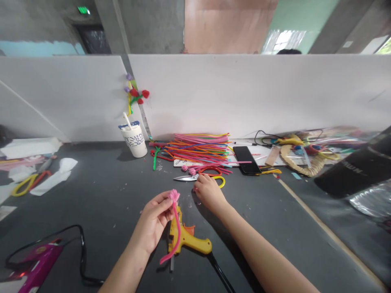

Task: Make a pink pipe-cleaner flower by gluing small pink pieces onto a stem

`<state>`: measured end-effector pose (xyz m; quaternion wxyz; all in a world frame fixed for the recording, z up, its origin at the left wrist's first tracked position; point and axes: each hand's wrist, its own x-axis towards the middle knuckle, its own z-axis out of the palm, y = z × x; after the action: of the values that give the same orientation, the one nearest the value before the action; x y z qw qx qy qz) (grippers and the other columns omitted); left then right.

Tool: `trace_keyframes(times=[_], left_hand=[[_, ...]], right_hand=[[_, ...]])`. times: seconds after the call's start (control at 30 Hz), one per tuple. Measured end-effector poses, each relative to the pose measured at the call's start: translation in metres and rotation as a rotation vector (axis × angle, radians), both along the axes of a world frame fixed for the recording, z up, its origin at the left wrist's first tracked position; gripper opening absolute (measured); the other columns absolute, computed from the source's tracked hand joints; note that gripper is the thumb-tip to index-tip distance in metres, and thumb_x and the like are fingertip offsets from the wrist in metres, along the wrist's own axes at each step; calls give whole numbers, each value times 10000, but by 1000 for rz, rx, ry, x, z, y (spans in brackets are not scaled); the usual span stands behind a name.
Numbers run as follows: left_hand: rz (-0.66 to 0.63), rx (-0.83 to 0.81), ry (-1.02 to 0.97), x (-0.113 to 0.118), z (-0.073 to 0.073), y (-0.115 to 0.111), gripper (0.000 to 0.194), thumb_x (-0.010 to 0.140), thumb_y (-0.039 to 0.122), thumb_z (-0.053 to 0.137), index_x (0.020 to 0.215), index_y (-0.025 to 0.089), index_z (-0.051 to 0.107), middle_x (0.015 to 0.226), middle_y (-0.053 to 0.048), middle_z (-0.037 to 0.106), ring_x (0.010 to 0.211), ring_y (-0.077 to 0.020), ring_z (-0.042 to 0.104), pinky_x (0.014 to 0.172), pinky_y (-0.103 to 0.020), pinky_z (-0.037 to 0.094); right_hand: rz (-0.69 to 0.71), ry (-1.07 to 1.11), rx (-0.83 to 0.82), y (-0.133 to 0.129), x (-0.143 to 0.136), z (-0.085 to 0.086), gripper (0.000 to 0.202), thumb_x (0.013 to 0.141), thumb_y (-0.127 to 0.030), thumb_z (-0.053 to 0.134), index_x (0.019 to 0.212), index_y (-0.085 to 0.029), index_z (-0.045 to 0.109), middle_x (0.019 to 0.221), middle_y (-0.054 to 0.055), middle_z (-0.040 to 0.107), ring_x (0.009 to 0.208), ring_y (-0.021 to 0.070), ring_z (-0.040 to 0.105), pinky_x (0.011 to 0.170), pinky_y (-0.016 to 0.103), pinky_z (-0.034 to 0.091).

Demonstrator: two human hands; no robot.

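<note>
Between the thumb and fingers of my left hand (151,224) is a pink pipe-cleaner flower (174,196), its long pink stem curling downward. Below the stem, a yellow glue gun (195,244) with an orange trigger lies on the dark table. My right hand (209,192) is farther forward, fingers closed together just in front of the scissors (185,178), which have red and yellow handles. A speck of pink or red shows at its fingertips, too small to name. Small pink pompom-like balls (192,171) sit just behind the scissors.
A pile of coloured pipe cleaners (198,148) lies against the white partition (244,93). A phone (246,159) is to its right, a white cup (134,140) to its left. A magenta glue gun (39,262) with a black cord lies front left; a black cylinder (354,167) is at right.
</note>
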<state>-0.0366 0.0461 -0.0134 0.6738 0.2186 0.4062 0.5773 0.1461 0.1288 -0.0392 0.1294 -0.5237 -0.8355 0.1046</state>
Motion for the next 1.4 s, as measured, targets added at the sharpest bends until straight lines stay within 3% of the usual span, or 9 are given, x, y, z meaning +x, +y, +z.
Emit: trace_keyframes(times=[0.13,0.2,0.33,0.47,0.6,0.73,0.97,1.4], left_hand=[[-10,-4,11,0,-1,-2,239,610,187,867,832,152,784,696,-24,718,571,-70,597,532,-137,476],[-13,-6,23,0,-1,-2,238,617,189,861,838,152,781,687,-20,714,558,-70,591,525,-140,474],[-29,-19,51,2,-1,-2,233,647,195,839,865,145,770,672,-10,699,530,-68,580,508,-143,470],[-74,-17,71,4,-2,-3,251,649,194,830,878,118,759,676,-16,688,517,-66,564,521,-155,481],[-98,-10,91,5,-1,-5,266,656,192,821,898,110,753,682,-18,682,515,-66,555,508,-153,476],[-106,-9,112,6,0,-5,268,648,202,831,887,111,751,686,-15,678,516,-73,565,504,-163,488],[-111,-14,142,8,0,-7,267,642,203,843,882,126,755,675,-7,678,520,-70,578,517,-160,493],[-93,-13,165,10,1,-6,284,618,199,862,867,130,745,673,-12,686,520,-76,584,522,-174,496]], right_hand=[[29,187,-78,-9,4,15,167,946,-265,592,1045,-137,637,987,41,678,835,166,666,747,350,562],[73,299,-103,-18,6,30,82,922,-148,585,908,-140,665,834,18,695,772,151,665,717,293,541],[197,495,-136,-39,7,61,179,888,-63,560,927,-177,692,885,9,722,839,132,669,758,225,509],[271,570,-150,-53,3,77,160,849,-56,600,893,-178,694,831,4,716,759,132,651,693,214,486],[324,574,-142,-57,-3,79,195,816,8,590,811,-156,696,793,21,684,765,143,623,714,230,458],[321,591,-96,-57,-4,77,269,791,56,536,889,-157,667,845,27,681,802,143,604,740,234,438],[207,565,-170,-59,-7,73,229,813,-21,537,953,-199,571,767,-16,627,704,129,577,643,219,415],[197,480,-87,-62,-12,69,236,776,18,538,891,-186,564,775,9,634,700,146,567,638,236,402]])
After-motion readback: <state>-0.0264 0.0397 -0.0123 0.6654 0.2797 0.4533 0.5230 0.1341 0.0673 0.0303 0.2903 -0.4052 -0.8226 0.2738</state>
